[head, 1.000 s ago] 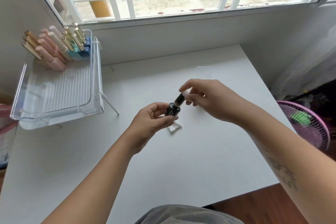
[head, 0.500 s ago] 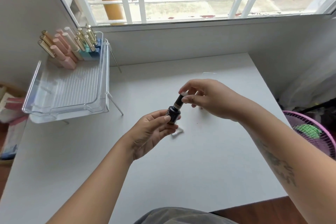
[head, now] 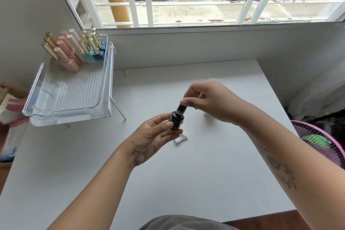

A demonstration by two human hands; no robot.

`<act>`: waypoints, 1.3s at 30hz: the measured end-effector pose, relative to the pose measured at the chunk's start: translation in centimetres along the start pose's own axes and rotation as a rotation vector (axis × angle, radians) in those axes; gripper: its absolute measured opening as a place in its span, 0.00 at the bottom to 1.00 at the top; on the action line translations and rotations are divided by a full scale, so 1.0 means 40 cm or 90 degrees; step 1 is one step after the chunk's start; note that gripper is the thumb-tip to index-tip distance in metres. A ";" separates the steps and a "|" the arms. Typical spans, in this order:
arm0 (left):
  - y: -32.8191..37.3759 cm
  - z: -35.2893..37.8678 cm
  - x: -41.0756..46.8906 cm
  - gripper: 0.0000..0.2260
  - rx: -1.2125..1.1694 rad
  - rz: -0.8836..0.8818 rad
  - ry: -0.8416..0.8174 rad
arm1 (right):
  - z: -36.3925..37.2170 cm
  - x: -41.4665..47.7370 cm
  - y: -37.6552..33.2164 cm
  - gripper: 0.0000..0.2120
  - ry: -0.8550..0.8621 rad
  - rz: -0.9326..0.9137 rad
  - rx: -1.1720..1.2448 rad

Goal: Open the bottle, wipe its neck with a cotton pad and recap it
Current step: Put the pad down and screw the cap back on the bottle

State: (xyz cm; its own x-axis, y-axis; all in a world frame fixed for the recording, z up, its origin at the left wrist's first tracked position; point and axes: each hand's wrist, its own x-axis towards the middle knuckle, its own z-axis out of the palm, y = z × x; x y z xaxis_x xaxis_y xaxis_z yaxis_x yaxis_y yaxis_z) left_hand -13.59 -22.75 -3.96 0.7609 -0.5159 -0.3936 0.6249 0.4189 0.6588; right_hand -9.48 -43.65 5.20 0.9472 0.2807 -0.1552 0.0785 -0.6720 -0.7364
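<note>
A small black bottle (head: 177, 119) is held above the middle of the white table (head: 74, 155). My left hand (head: 151, 140) grips its body from below, thumb against the front. My right hand (head: 209, 101) pinches the top of the black cap (head: 181, 108) between thumb and fingers. The cap sits on the bottle's neck, tilted slightly right. A small white cotton pad (head: 180, 139) lies flat on the table just under the bottle. Another pale piece (head: 208, 117) lies under my right wrist, mostly hidden.
A clear plastic tray on thin legs (head: 71, 99) stands at the left, with several pink, gold and blue bottles (head: 74, 50) at its back. A wall and window sill rise behind the table. A pink fan (head: 321, 142) stands off the table's right edge.
Both hands and the bottle have stayed together in the same grip. The view has shifted, so the tray and window sit further right and lower in the frame.
</note>
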 end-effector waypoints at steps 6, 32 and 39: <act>0.015 0.007 0.002 0.21 0.045 0.014 0.033 | -0.005 0.002 -0.005 0.11 -0.027 -0.003 0.025; 0.030 0.016 0.018 0.14 0.068 0.021 0.015 | -0.046 0.060 -0.035 0.08 -0.108 -0.033 -0.029; 0.041 0.023 0.014 0.12 0.089 0.036 0.010 | -0.034 0.064 -0.038 0.15 -0.032 -0.026 -0.122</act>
State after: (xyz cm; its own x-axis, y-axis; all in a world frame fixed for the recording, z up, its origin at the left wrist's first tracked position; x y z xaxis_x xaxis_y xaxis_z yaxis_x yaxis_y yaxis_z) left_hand -12.31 -23.04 -2.49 0.7978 -0.4821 -0.3621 0.5508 0.3383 0.7630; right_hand -6.76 -42.84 6.79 0.9258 0.3405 -0.1640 0.1783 -0.7762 -0.6048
